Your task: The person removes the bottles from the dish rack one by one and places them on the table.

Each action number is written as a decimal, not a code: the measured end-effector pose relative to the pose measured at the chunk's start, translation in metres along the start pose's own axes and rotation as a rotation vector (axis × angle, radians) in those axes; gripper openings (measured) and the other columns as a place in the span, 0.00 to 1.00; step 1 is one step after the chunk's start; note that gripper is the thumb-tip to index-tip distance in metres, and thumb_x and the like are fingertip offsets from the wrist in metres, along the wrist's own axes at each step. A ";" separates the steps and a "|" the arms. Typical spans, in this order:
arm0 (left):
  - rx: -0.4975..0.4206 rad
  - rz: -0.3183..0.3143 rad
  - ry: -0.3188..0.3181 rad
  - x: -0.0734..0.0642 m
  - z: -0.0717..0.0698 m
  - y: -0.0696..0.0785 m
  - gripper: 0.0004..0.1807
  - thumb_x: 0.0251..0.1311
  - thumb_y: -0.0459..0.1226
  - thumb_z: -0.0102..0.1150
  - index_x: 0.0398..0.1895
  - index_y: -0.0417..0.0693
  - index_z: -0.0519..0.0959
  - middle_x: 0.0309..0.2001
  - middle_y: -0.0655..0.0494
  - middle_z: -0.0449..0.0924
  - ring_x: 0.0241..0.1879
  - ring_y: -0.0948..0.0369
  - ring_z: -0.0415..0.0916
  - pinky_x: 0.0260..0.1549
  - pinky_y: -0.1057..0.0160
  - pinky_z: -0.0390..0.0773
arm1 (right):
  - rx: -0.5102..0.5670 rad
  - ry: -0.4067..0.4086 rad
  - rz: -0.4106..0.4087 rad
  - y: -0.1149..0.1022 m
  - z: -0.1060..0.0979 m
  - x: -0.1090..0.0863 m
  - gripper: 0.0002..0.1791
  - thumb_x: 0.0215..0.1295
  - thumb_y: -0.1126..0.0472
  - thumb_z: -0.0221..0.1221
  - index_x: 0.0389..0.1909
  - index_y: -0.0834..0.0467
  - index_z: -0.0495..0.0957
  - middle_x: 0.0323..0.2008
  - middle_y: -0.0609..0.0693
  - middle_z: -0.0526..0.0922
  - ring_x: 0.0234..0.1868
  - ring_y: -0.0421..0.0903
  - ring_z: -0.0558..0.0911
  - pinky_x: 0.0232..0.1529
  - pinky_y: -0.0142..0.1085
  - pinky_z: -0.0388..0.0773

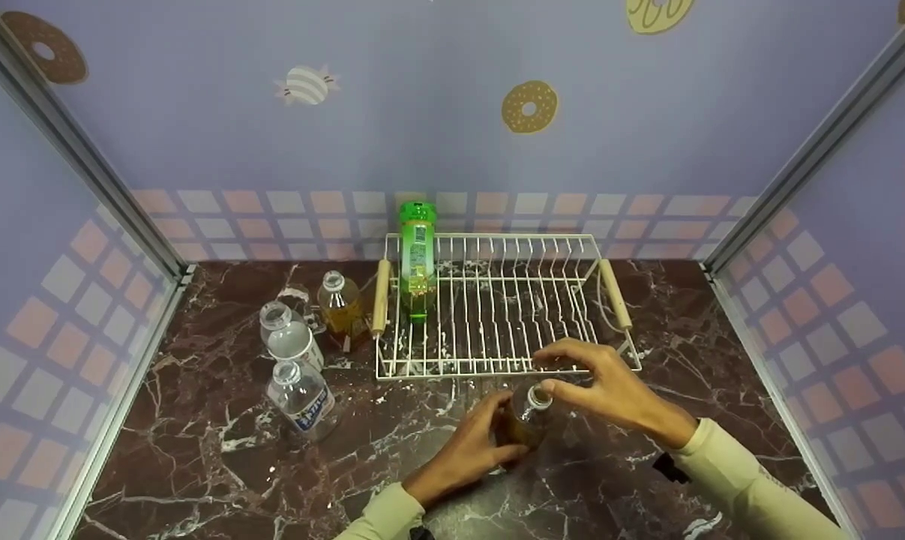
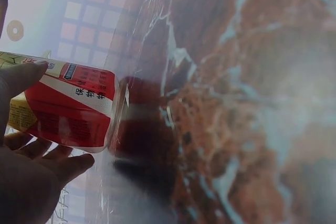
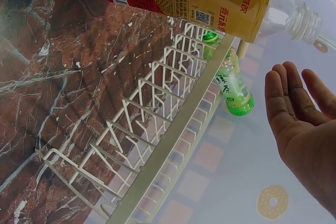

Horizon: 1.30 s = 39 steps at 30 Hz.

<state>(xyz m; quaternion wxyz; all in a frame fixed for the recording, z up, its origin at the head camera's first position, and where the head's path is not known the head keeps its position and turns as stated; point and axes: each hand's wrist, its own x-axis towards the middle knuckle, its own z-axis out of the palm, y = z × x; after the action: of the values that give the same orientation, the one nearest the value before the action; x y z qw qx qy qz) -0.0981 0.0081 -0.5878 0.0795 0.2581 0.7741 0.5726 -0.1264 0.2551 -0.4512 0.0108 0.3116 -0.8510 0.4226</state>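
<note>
My left hand (image 1: 471, 454) grips a clear plastic bottle (image 1: 527, 424) around its body, with the bottle upright on the marble-patterned counter. In the left wrist view, the bottle's red label (image 2: 68, 108) shows between thumb and fingers. Its label is red and yellow, and the threaded neck (image 3: 305, 23) has no cap on it. My right hand (image 1: 609, 386) is beside the neck, its fingers loosely bent. In the right wrist view, the fingers (image 3: 294, 98) hold nothing and stand apart from the neck.
Behind the hands stands a white wire rack (image 1: 497, 367) with wooden handles; a green bottle (image 1: 418, 259) lies in its left part. Left of the rack stand an amber-coloured bottle (image 1: 341, 307), an uncapped clear bottle (image 1: 291, 337) and a blue-labelled clear bottle (image 1: 302, 401). Patterned walls enclose the counter.
</note>
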 end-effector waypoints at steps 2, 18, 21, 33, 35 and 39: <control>-0.010 -0.013 -0.003 -0.002 -0.002 0.000 0.46 0.58 0.34 0.82 0.79 0.49 0.68 0.70 0.50 0.78 0.69 0.52 0.77 0.75 0.41 0.73 | -0.005 -0.002 0.004 0.000 0.000 0.000 0.21 0.71 0.57 0.70 0.62 0.58 0.86 0.59 0.50 0.90 0.59 0.53 0.89 0.64 0.65 0.83; -0.037 -0.065 0.076 -0.029 -0.037 0.007 0.51 0.61 0.38 0.81 0.84 0.44 0.64 0.75 0.35 0.71 0.70 0.35 0.73 0.69 0.32 0.78 | -0.018 0.016 0.116 0.004 -0.002 0.000 0.21 0.75 0.54 0.69 0.63 0.60 0.85 0.61 0.50 0.89 0.62 0.50 0.87 0.67 0.61 0.82; -0.059 -0.072 0.087 -0.033 -0.043 0.009 0.50 0.62 0.38 0.80 0.84 0.43 0.63 0.70 0.33 0.74 0.61 0.33 0.77 0.61 0.34 0.84 | -0.011 0.017 0.124 0.007 -0.002 0.001 0.21 0.75 0.54 0.70 0.63 0.58 0.85 0.61 0.51 0.89 0.62 0.51 0.87 0.68 0.62 0.81; -0.081 -0.093 0.117 -0.050 -0.067 0.019 0.49 0.63 0.37 0.80 0.84 0.41 0.63 0.72 0.33 0.73 0.62 0.32 0.79 0.63 0.34 0.84 | 0.012 0.010 0.175 0.015 -0.003 0.003 0.22 0.76 0.53 0.69 0.64 0.60 0.85 0.61 0.51 0.89 0.62 0.53 0.87 0.68 0.63 0.81; -0.059 -0.080 0.130 -0.052 -0.070 0.020 0.49 0.62 0.37 0.80 0.83 0.40 0.64 0.72 0.36 0.74 0.63 0.32 0.79 0.64 0.33 0.83 | 0.015 0.015 0.159 0.017 -0.003 0.004 0.22 0.76 0.55 0.69 0.64 0.60 0.84 0.61 0.52 0.89 0.62 0.54 0.87 0.68 0.63 0.81; 0.016 -0.057 0.147 -0.056 -0.078 0.023 0.46 0.63 0.39 0.79 0.82 0.42 0.67 0.72 0.45 0.76 0.68 0.37 0.76 0.70 0.33 0.77 | 0.022 0.023 0.110 0.021 -0.003 0.007 0.21 0.74 0.59 0.69 0.63 0.63 0.84 0.60 0.54 0.89 0.60 0.56 0.88 0.67 0.64 0.82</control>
<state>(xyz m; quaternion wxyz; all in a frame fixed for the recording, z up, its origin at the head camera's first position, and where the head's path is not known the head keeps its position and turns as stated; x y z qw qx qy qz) -0.0756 -0.0801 -0.5500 0.0366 0.1939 0.7895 0.5812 -0.1441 0.2637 -0.4623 -0.0062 0.2595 -0.8621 0.4352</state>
